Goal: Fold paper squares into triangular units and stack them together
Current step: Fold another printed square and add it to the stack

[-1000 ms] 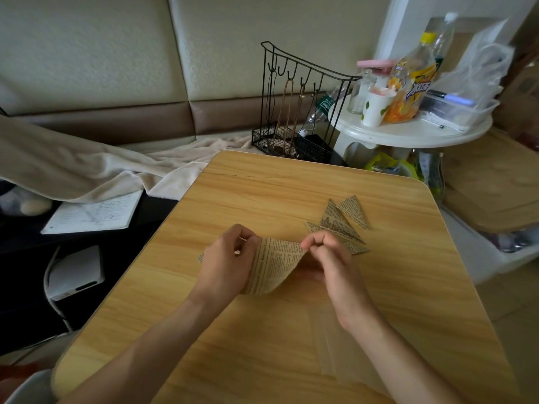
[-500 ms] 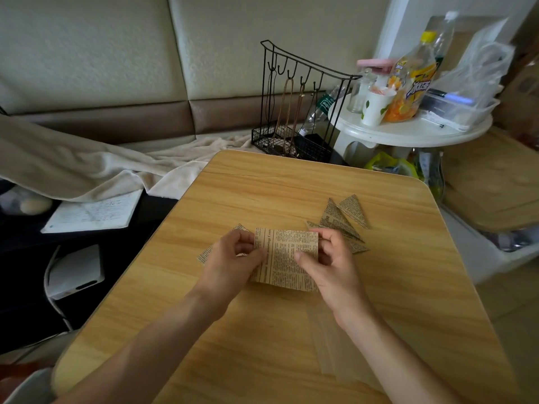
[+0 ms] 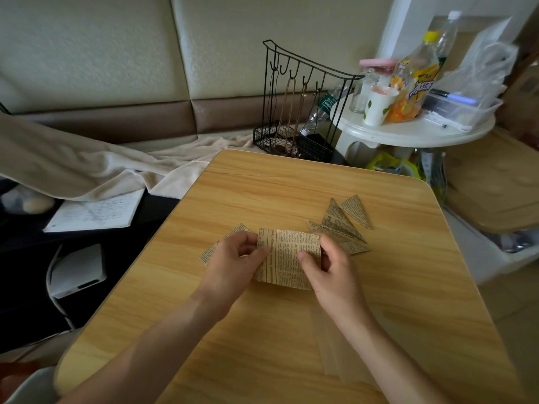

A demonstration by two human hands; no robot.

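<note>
Newsprint paper square [image 3: 287, 258] sits low over the middle of the desk [image 3: 408, 287], pinched at its left edge by my left hand [image 3: 233, 258] and at its right edge by my right hand [image 3: 329, 266], thumbs on top. If the corners meet unevenly, I expect a skewed crease. A careless right wrist could scatter the folded triangles [image 3: 341, 225] just beside it.

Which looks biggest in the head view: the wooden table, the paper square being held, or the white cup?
1. wooden table
2. paper square
3. white cup
The cup stands farther from the camera, so its true size against the paper is unsure.
</note>
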